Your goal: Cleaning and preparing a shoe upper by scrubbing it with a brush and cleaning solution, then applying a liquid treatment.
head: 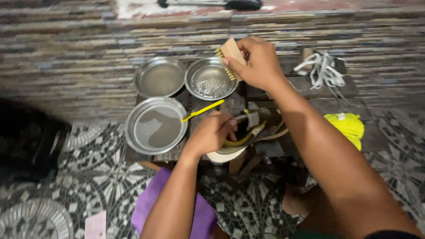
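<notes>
My right hand [259, 62] grips a small wooden scrub brush [230, 56] and holds it over the right-hand metal bowl [199, 90], which has water in it. My left hand [211, 132] holds a dark shoe [248, 132] with a white sole and yellow trim, pressed down on a low wooden stand. A yellow toothbrush [202, 110] lies just above my left hand, its head toward the lower bowl.
Two more metal bowls stand to the left, one at the back [159, 79] and a larger one in front [155, 125]. White shoelaces [325, 71] and a yellow cloth [347, 126] lie at right. A purple cloth [150, 199] lies on the mosaic floor.
</notes>
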